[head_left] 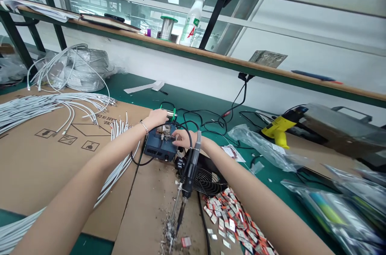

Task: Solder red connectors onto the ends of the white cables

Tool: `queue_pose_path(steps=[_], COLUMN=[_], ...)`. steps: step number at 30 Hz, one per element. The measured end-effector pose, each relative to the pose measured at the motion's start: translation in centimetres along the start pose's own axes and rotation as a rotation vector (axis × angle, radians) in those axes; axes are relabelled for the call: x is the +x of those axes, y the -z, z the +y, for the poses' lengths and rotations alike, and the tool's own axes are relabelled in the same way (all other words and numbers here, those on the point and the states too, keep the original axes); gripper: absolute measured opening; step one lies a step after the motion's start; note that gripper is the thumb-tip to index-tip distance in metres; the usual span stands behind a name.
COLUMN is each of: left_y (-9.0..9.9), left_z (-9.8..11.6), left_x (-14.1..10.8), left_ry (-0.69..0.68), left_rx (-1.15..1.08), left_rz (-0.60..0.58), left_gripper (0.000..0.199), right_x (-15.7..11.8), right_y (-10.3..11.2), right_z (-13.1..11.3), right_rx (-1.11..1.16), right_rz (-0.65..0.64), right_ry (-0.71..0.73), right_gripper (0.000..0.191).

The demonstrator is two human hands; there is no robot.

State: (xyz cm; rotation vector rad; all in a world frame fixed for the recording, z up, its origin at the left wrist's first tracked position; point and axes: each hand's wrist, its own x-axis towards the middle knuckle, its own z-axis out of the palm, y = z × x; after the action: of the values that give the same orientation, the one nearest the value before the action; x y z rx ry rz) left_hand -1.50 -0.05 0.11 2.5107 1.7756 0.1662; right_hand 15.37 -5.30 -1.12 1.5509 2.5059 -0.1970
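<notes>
My left hand [157, 118], a bracelet at its wrist, reaches over the back of a dark blue soldering station [160, 149]. Its fingers close on a solder spool [172, 113] with green rims, mostly hidden behind them. At the station's right top edge is my right hand [181, 138], fingers curled inward; what lies between them is too small to make out. A soldering iron [189, 174] slants tip-down in a stand in front of my right wrist. Its black cable loops past both hands.
White cables [119, 130] lie in bundles on cardboard at left. A black round fan grille [208, 180] sits beside the iron, with many small orange-and-white parts [238, 223] below. At right are a yellow heat gun [279, 128] and plastic bags [328, 207]. A shelf [211, 56] crosses above.
</notes>
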Motion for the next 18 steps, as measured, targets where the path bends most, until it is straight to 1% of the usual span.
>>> queue_pose_path(steps=[2, 5, 10, 14, 18], left_y=[0.3, 0.6, 0.4, -0.1, -0.3], left_z=[-0.4, -0.4, 0.0, -0.1, -0.3], left_x=[0.2, 0.4, 0.4, 0.4, 0.5], left_ry=[-0.006, -0.011, -0.014, -0.004, -0.015], left_rx=[-0.019, -0.038, -0.037, -0.036, -0.043], left_rz=[-0.072, -0.152, -0.129, -0.094, -0.089], left_gripper=[0.039, 0.036, 0.032, 0.031, 0.032], right_x=[-0.6, -1.0, -0.9, -0.7, -0.5], right_y=[0.5, 1.1, 2.0, 2.1, 1.8], right_z=[-0.3, -1.3, -2.5, -2.9, -2.7], right_rx=[-0.014, -0.061, -0.127, -0.153, -0.134], right_rz=[-0.006, 0.040, 0.083, 0.109, 0.111], right_ry=[-0.021, -0.064, -0.081, -0.108, -0.119], right_gripper=[0.028, 0.022, 0.017, 0.018, 0.021])
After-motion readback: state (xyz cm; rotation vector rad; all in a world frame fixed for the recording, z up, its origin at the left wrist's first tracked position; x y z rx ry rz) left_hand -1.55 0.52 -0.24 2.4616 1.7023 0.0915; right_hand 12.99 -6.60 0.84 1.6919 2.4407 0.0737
